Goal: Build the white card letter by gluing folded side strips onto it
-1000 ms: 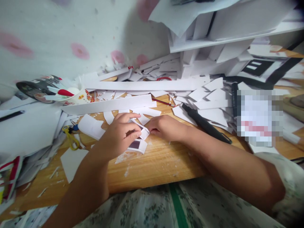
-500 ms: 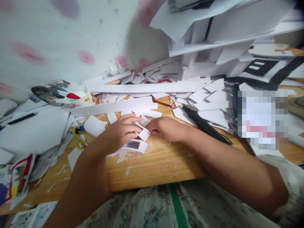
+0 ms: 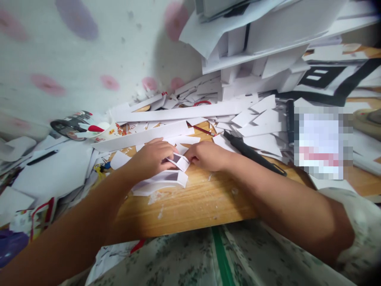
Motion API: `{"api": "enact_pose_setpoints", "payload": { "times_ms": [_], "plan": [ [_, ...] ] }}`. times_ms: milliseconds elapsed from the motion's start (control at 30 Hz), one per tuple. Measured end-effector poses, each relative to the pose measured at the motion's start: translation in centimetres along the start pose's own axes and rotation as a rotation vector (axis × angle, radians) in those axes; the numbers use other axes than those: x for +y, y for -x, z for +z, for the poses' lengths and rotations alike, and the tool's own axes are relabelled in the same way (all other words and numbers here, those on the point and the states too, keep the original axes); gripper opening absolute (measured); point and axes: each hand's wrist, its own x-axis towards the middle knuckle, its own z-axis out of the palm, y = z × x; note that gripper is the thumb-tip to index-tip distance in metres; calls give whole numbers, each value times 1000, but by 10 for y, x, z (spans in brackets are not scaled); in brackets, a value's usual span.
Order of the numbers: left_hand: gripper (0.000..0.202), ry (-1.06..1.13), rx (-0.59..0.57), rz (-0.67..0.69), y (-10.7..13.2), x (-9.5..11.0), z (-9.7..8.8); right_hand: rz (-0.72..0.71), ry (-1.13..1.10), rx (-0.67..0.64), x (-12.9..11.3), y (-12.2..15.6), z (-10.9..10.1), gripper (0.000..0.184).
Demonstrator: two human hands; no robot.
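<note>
"When checking the grip, what to note?"
"Seeing a small white piece pinched by the left hand, reaching to the curled right hand. Gripped there too? Cannot tell."
"And nearby?"
"Seeing a curved white strip on the desk, bodyward of the left hand."

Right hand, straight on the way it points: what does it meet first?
Right hand would likely meet the small white card piece first, with the left hand just beyond; exact depth is unclear.

right hand grip unclear, purple object cropped
</note>
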Motion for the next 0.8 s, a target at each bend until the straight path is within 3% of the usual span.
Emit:
{"api": "enact_pose_setpoints", "payload": {
  "times_ms": [133, 200, 333, 467, 800],
  "plan": [
    [42, 18, -38, -90, -9, -2, -1, 7, -28, -39, 3, 1, -3, 33],
    [46, -11, -136, -17, -19, -2, -4, 14, -38, -40, 4, 1, -2, 32],
    [28, 5, -282, 214, -37, -2, -5, 39, -67, -45, 5, -1, -1, 31],
    [29, 20, -251, 285, -43, -6, 0, 57, -74, -67, 4, 0, -4, 31],
    [36, -64, -276, 222, -38, -12, 7, 12, -80, -130, 1, 1, -8, 34]
  ]
}}
